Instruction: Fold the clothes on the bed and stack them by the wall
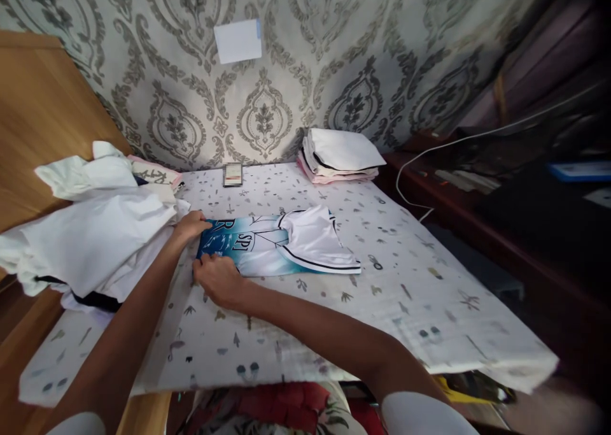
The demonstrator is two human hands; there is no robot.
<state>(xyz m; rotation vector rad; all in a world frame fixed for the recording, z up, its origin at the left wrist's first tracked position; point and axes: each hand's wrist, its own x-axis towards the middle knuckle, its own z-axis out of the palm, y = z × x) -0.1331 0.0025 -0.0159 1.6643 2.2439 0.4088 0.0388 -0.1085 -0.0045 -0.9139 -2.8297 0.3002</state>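
The shirt (262,250) lies on the table (405,314), near the middle, narrow and flat, one end towards the left and the other towards the right. Its left end is dark blue and fades through pale blue to white; dark letters, among them "R" and "SP", show on it. Its right end is a white part with black trim.

Both hands are at the blue end. The left hand (191,225) is at the far corner, its fingers bent, close together and holding the edge. The right hand (220,282) is at the near corner, its fingers curled narrow around the edge; how much cloth they hold is hidden.

Just beside the left hand is a loose pile (105,225) of mostly white clothes, heaped at the table's left side. At the back right, well apart from the hands, stands a neat stack (341,155) of folded clothes, white on top and pink below. A small card (233,175) lies at the back edge, between pile and stack. On the patterned wall (265,113) is 1 white sheet (238,41).
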